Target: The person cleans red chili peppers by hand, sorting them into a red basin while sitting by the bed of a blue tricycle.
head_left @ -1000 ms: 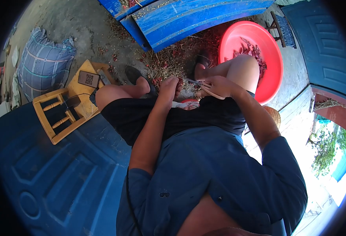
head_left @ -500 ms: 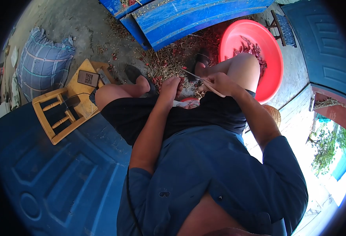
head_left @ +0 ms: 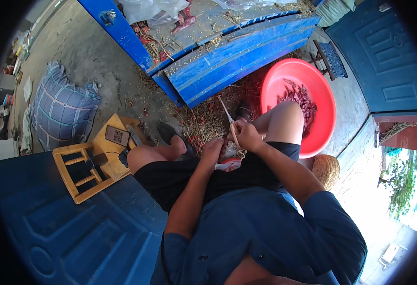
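My right hand (head_left: 247, 136) is closed around a pair of scissors (head_left: 226, 113) with pale handles; their narrow grey tip points away from me. Close beside it, my left hand (head_left: 212, 149) is curled shut over my lap, and what its fingers hold is hidden. Under both hands, between my knees, part of a red-and-white container (head_left: 229, 164) shows. Dried red chillies (head_left: 304, 105) lie in a large red basin (head_left: 326, 128) by my right knee. Stems and bits of chilli (head_left: 200, 122) litter the ground ahead of my hands.
A blue metal bed or platform (head_left: 246, 52) with plastic bags and scraps stands in front. At the left are a wooden chair (head_left: 92, 183) holding a phone (head_left: 117, 136) and a stuffed checked sack (head_left: 66, 111). A small stool (head_left: 331, 59) stands beyond the basin.
The view has tilted up, showing more of the blue platform. My right hand has turned the scissors to point more straight ahead, and my hands have come closer together.
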A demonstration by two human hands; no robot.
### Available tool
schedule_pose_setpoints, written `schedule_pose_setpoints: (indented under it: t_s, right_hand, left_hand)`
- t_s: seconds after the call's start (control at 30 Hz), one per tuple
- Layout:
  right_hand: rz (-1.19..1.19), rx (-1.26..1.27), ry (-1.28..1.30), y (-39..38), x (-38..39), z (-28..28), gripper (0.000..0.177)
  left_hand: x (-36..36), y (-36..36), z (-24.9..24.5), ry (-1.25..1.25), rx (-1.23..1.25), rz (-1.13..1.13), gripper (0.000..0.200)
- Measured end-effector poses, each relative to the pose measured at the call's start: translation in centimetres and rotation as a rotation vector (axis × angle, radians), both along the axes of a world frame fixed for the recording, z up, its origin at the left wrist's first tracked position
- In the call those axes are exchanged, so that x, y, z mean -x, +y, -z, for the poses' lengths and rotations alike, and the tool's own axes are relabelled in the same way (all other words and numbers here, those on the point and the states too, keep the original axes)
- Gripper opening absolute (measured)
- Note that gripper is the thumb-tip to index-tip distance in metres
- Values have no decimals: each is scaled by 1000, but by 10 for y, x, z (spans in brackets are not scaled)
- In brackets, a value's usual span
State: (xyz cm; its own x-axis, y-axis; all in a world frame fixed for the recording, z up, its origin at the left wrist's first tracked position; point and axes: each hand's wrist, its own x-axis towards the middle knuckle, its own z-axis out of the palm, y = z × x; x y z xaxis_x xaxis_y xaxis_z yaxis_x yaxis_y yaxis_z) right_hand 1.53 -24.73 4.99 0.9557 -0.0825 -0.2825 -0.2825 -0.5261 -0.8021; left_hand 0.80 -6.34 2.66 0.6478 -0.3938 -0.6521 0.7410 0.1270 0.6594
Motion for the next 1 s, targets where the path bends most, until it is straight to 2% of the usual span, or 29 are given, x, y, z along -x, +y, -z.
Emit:
schedule_pose_setpoints:
  t_s: [0.07,0.13,0.17,0.2,0.23,0.27,0.3,0.37,0.43,0.47,0.5,0.57,0.6,0.67,0.7,0.77,0.87,0.97,1.0]
  right_hand:
    - [142,-106,-29,-34,-12,5,26]
    - [366,-95,-168,-58,-24,-65,25]
    - [400,102,-236,-103,-26,-50,23]
    - [426,322,-237,-115,-26,-102,21]
    - [455,512,-278,-149,-26,-104,23]
    - [510,755,-362,-168,-26,-115,27]
    - [567,862,-358,-195,-24,-109,36]
    - [521,866,-236,-206,-28,-121,36]
    - [380,522,-145,-182,-53,-128,37]
    - [371,404,-68,-131,-73,-160,37]
    - [280,281,-21,-116,-92,-162,39]
    - [131,120,-102,-93,-139,-153,48]
    - [74,262,33,-75,-163,-170,53]
    - [-27,292,123,-61,-206,-176,55]
    - [-25,294,120,-58,-226,-175,55]
    - [-98,103,233,-55,-260,-174,54]
    - [-214,65,275,-50,-284,-183,51]
    - [-179,227,332,-37,-296,-190,55]
    - [-251,388,286,-31,-298,-188,88]
  left_hand:
    - [1,-1,1,-5,7,7,20]
    - [2,0,4,8,24,24,18]
    - [2,-1,3,8,30,19,18]
    - [2,-1,1,20,37,26,19]
    - [1,-1,0,32,45,35,20]
    - [-1,-1,-1,29,53,31,20]
    - [-2,-1,-2,3,76,39,21]
    - [-8,-7,0,-28,115,38,23]
    - [-10,-11,5,-14,101,47,23]
    - [-13,-12,1,2,86,45,23]
    - [-13,-11,1,1,85,46,23]
    - [-14,-8,-1,-33,126,5,23]
    - [-14,-6,1,-36,112,2,22]
    - [-16,1,-2,-16,108,-16,22]
    - [-16,5,-3,9,107,-36,22]
    - [-19,12,-3,-10,121,-54,22]
    - [-24,18,-13,3,143,-130,21]
    - [-28,21,-23,14,146,-133,20]
    - [-28,20,-24,12,150,-134,20]
